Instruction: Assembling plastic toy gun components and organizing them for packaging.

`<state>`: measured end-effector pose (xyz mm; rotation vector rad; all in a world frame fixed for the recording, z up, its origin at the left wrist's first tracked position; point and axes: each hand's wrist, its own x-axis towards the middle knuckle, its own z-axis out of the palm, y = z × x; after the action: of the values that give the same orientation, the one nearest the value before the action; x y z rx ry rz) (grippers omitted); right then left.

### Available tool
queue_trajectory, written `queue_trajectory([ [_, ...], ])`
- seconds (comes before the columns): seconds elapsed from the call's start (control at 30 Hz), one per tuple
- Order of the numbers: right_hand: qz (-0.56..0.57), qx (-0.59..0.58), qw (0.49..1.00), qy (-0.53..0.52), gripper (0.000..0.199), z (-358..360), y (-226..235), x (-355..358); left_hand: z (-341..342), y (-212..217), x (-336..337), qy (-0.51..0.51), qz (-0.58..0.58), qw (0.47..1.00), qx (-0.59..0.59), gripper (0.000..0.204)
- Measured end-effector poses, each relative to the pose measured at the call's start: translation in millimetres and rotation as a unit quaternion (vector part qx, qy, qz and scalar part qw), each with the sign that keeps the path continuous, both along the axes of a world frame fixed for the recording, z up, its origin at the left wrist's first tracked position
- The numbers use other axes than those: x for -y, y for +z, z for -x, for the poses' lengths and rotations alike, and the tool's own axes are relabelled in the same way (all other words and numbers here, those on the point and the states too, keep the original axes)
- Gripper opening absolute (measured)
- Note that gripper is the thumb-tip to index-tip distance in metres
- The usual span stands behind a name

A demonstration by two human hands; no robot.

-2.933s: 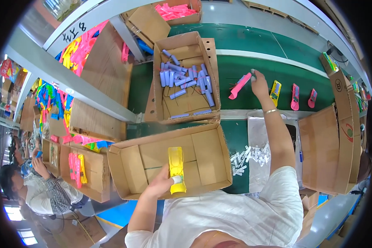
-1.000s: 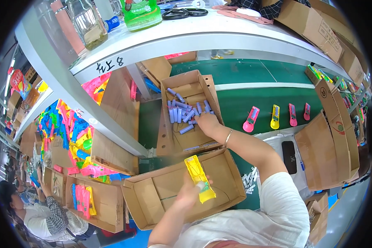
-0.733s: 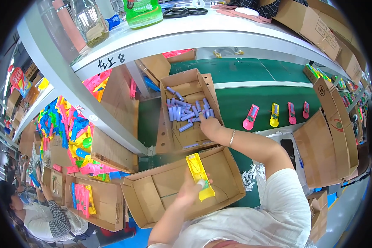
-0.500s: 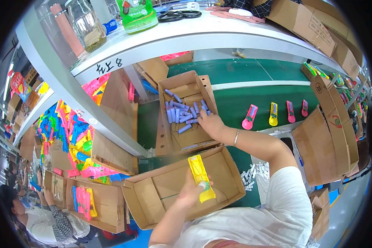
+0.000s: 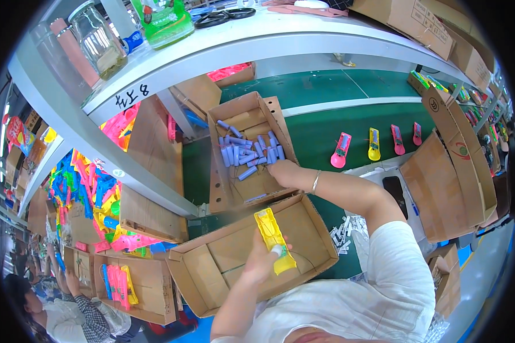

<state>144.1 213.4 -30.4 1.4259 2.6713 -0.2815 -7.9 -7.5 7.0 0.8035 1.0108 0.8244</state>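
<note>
"Where is the long yellow plastic shell point(image 5: 273, 232)?"
"I grip it with the left hand point(image 5: 261, 260), above the rectangular brown cardboard box point(image 5: 210, 264), toward its right edge. Right hand point(image 5: 284, 173), beside purple cylinders point(image 5: 236, 155): grip I cannot tell."

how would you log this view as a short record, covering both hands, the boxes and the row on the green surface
left hand: holds a long yellow plastic casing
below it: shallow open brown cardboard box
right hand: at purple cylinders; grip hidden
cylinders' container: deeper brown cardboard box
row on green flat surface, left to right: pink plastic casing, yellow one, two pink ones
near right forearm: small whitish pieces
</note>
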Motion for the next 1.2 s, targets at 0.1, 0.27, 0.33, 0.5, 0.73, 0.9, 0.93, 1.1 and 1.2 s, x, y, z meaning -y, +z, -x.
queue_trajectory([
  [0.1, 0.004, -0.050, 0.999, 0.002, 0.026, -4, 2, 2, 0, 0, 0, -0.007, 0.005, 1.000, 0.004, 0.071],
  [0.27, 0.002, -0.042, 0.997, -0.063, 0.017, 3, 28, 10, 0, 6, -1, 0.008, 0.018, 1.000, 0.013, 0.070],
  [0.33, -0.106, -0.212, 0.969, -0.061, 0.017, 2, 55, 24, 2, 6, 0, 0.022, 0.029, 0.999, 0.024, 0.071],
  [0.5, 0.127, -0.654, 0.744, -0.042, 0.027, -14, 90, 80, 5, -4, 2, 0.013, -0.024, 0.997, 0.069, 0.073],
  [0.73, 0.121, -0.740, 0.652, -0.113, 0.032, -22, 65, 147, 0, -7, 6, 0.014, -0.015, 0.996, 0.092, 0.079],
  [0.9, 0.135, -0.791, 0.573, -0.165, 0.033, -21, 61, 176, -4, -6, 9, 0.013, -0.009, 0.996, 0.087, 0.078],
  [0.93, 0.161, -0.795, 0.555, -0.185, 0.032, -17, 61, 182, -5, -6, 10, 0.014, -0.006, 0.996, 0.087, 0.078],
  [1.1, 0.115, -0.691, 0.694, -0.168, 0.029, -11, 48, 199, -10, -15, 11, 0.020, -0.097, 0.993, 0.061, 0.085],
  [1.2, -0.051, -0.614, 0.779, -0.117, 0.032, -20, 34, 200, -9, -10, 11, 0.011, -0.096, 0.993, 0.072, 0.084],
])
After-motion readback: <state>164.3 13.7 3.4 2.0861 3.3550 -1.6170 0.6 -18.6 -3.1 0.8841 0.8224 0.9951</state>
